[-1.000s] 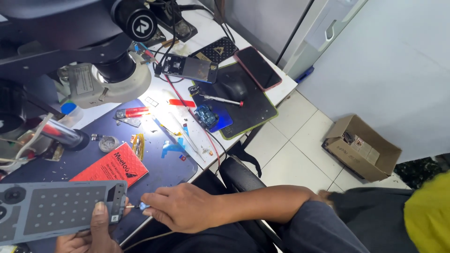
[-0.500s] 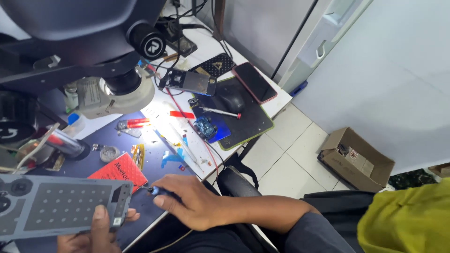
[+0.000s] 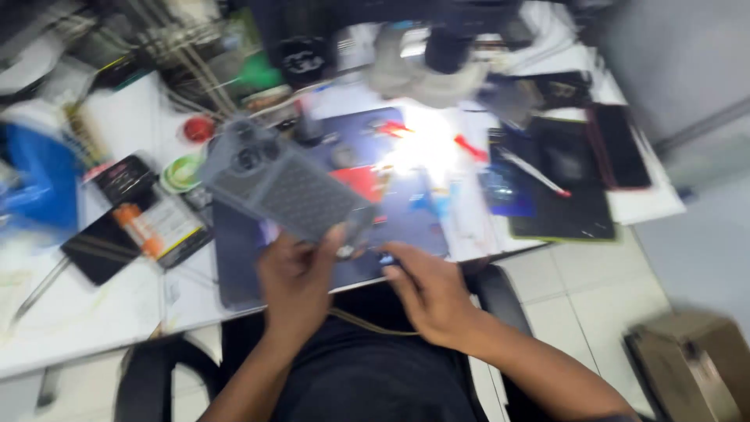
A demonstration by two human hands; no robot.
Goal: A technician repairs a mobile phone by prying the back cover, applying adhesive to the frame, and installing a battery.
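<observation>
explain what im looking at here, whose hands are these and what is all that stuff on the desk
This is one picture from a camera worn on a person's head, looking down at their own two bare hands over a crowded workbench. It is blurred. The left hand holds up a grey phone back cover with camera holes. The right hand pinches a small tool with a blue tip, too blurred to name, at the edge of a dark blue work mat. Above the mat stands a microscope with a bright light below it. To the right lie a black mat and a dark phone. A cardboard box sits on the tiled floor.
</observation>
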